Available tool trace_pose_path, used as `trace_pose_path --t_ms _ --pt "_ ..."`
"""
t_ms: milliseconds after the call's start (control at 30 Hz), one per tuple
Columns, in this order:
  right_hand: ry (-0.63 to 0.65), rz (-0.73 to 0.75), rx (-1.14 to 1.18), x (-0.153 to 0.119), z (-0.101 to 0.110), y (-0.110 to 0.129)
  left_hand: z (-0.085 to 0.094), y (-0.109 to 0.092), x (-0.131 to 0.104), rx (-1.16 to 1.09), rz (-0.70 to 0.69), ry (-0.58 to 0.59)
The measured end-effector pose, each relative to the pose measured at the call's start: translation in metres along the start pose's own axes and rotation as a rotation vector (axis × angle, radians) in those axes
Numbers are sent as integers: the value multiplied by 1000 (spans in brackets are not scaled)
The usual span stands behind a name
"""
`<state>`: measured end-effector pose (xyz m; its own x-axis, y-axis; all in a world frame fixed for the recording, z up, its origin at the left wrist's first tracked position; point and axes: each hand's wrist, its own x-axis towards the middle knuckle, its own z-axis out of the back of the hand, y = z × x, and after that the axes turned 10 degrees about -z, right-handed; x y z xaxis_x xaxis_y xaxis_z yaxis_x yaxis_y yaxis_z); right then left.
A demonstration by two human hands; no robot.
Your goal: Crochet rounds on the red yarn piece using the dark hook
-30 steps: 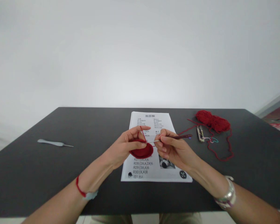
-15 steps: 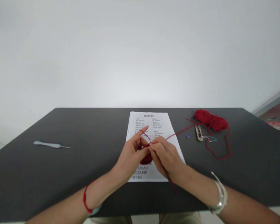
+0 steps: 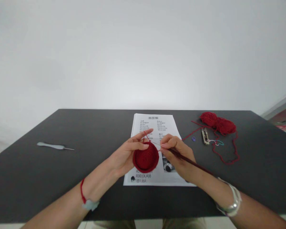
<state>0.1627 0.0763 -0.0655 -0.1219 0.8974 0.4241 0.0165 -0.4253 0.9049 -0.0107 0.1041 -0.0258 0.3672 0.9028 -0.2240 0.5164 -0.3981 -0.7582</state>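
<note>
My left hand [image 3: 126, 152] pinches the top edge of a round, cupped piece of red crochet [image 3: 146, 157] between thumb and fingers. Its index finger is stretched out with red yarn looped over it. In my right hand [image 3: 177, 154] is a crochet hook [image 3: 188, 159] with a dark red handle, gripped near its front. The hook's thin metal shaft points left to the upper edge of the crochet piece, where the yarn meets it. Both hands are above printed pattern sheets [image 3: 154, 127], whose middle they partly cover.
On the right of the dark table [image 3: 97, 127] lie a red yarn skein [image 3: 218, 123], a metal clip-like tool [image 3: 205, 136] with coloured loops, and a small purple piece [image 3: 193, 139]. A grey-handled crochet hook [image 3: 54, 146] lies at left. Behind the table stands a white wall [image 3: 143, 54].
My hands have moved apart a little. The crochet piece has turned so its round face shows, and the hook has swung from pointing down to lying along my right forearm.
</note>
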Motion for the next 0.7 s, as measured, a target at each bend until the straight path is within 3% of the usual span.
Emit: trace_pose_path --t_ms 300,467,567,700 --pt "71 -279 442 9 9 1 8 -7 2 64 13 83" --pt "66 -473 657 11 1 7 5 6 1 124 -137 110" --pt "32 -474 573 8 -2 1 1 13 -1 161 -170 97" --pt "-4 -324 293 3 -2 -10 -3 15 -3 184 -125 88"
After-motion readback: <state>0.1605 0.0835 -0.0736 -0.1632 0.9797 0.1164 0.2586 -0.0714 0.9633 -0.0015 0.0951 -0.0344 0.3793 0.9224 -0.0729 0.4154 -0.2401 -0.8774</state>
